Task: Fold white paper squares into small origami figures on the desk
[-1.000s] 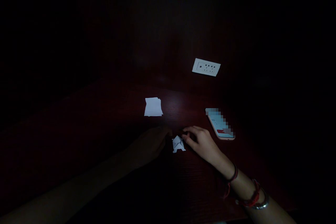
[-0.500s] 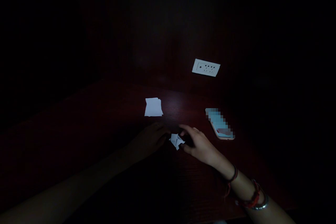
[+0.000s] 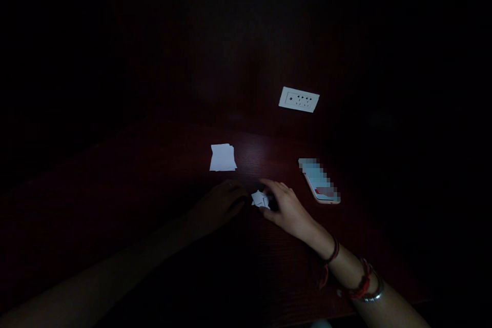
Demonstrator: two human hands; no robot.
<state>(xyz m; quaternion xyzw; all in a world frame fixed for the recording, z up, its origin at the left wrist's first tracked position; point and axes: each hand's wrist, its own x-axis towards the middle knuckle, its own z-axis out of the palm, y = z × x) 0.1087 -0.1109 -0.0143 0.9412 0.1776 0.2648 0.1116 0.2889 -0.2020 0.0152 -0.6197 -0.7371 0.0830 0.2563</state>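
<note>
A small folded white paper (image 3: 260, 199) lies near the middle of the dark red table (image 3: 246, 151). My right hand (image 3: 285, 206) has its thumb and fingers around the paper's right side, gripping it. In deep shadow to the left of the paper is my left hand (image 3: 225, 202), its thumb and fingers apart with nothing between them. Farther back rests a stack of square white paper sheets (image 3: 223, 157), their edges slightly uneven.
A phone (image 3: 320, 180) with a lit, blurred screen lies on the table to the right. On the wall behind is a white socket panel (image 3: 299, 99). Darkness hides most of the surroundings.
The folded paper has turned and shifted slightly up. My right hand has moved a little left and closed around it. The view has shifted slightly.
</note>
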